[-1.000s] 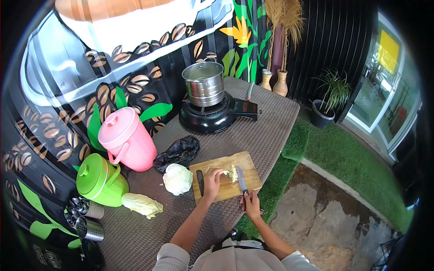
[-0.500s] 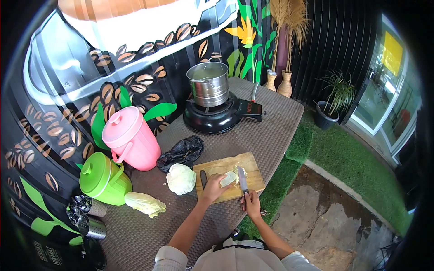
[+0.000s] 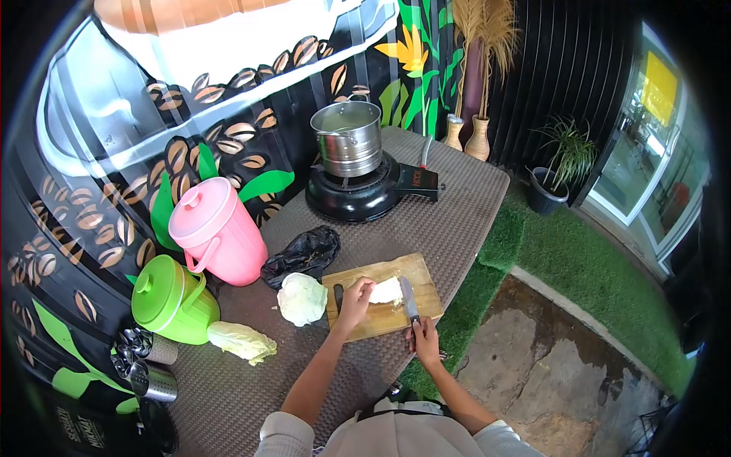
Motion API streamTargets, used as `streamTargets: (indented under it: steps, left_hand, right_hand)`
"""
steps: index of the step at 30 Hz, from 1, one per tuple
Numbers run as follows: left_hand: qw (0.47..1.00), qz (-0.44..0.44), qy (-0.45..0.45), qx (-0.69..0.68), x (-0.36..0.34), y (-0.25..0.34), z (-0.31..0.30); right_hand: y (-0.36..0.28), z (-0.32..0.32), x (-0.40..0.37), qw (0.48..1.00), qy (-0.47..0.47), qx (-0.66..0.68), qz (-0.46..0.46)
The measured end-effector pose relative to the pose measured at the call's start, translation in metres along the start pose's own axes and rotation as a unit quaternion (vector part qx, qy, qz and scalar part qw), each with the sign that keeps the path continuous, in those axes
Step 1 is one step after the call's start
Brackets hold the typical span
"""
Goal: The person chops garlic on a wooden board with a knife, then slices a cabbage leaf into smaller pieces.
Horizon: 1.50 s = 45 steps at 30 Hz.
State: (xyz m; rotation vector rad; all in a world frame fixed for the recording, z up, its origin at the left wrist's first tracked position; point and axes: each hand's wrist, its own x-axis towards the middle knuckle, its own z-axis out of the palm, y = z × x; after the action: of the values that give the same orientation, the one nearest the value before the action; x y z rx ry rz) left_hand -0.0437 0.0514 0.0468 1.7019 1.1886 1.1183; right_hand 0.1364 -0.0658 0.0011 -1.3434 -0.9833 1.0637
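On the wooden cutting board [image 3: 365,328] lies a white, roughly rectangular piece of food [image 3: 386,290], its exact kind unclear. My left hand [image 3: 355,302] has its fingers drawn together at the piece's left edge. My right hand [image 3: 426,340] is closed around the handle of a kitchen knife [image 3: 409,298]. The blade stands along the right side of the white piece, pointing away from me. Small pale bits [image 3: 411,276] are scattered over the board. A second, dark-handled knife [image 3: 339,295] lies at the board's left side, partly behind my left hand.
Left of the board sit a round cabbage [image 3: 302,299], a napa cabbage [image 3: 242,343] and a black plastic bag [image 3: 302,254]. Pink [image 3: 228,240] and green [image 3: 171,305] lidded jugs stand near the wall. A steel pot [image 3: 348,145] rests on a black gas stove [image 3: 354,199] farther back.
The white piece has turned so a broader white face shows. My left fingers have shifted from over it to its left edge. The knife stays beside it in my right hand.
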Motion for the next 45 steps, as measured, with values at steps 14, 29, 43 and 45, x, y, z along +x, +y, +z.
streamTargets:
  steps: [14,29,43,45]
  left_hand:
    - [0.965,0.099,0.019,0.24,-0.022,-0.017,0.006]
    - [0.964,0.107,0.054,0.235,-0.04,-0.031,0.032]
    - [0.97,0.092,0.04,0.22,-0.04,-0.031,0.031]
    - [0.97,0.099,0.044,0.219,-0.04,-0.032,0.032]
  right_hand:
    - [-0.01,0.018,-0.006,0.938,-0.038,-0.331,-0.1]
    - [-0.041,0.042,0.007,0.848,-0.112,-0.518,0.004]
    - [-0.039,0.059,0.022,0.833,-0.134,-0.536,0.023]
    - [-0.043,0.054,0.019,0.825,-0.141,-0.548,0.008]
